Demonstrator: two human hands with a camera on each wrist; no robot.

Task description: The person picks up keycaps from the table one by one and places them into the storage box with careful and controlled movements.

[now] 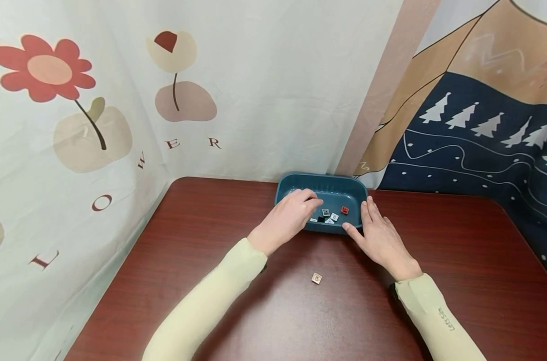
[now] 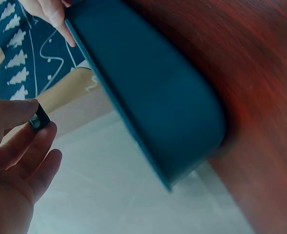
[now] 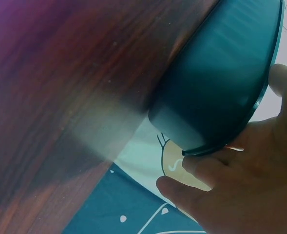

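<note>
My left hand (image 1: 292, 213) is over the left part of a blue plastic bin (image 1: 341, 181). Between its thumb and fingertips it pinches a small dark block (image 2: 42, 116) with a shiny pale face, seen in the left wrist view. My right hand (image 1: 383, 241) rests at the bin's near right corner, thumb on the front rim and the fairly straight fingers along the right side. Inside the bin lie several small square blocks, among them a red block (image 1: 345, 210), a black block (image 1: 320, 219) and a white block (image 1: 334, 217).
One beige square block (image 1: 316, 278) lies on the dark red wooden table (image 1: 210, 215), in front of the bin and between my forearms. The bin stands at the table's back edge, close against a printed curtain (image 1: 264, 100).
</note>
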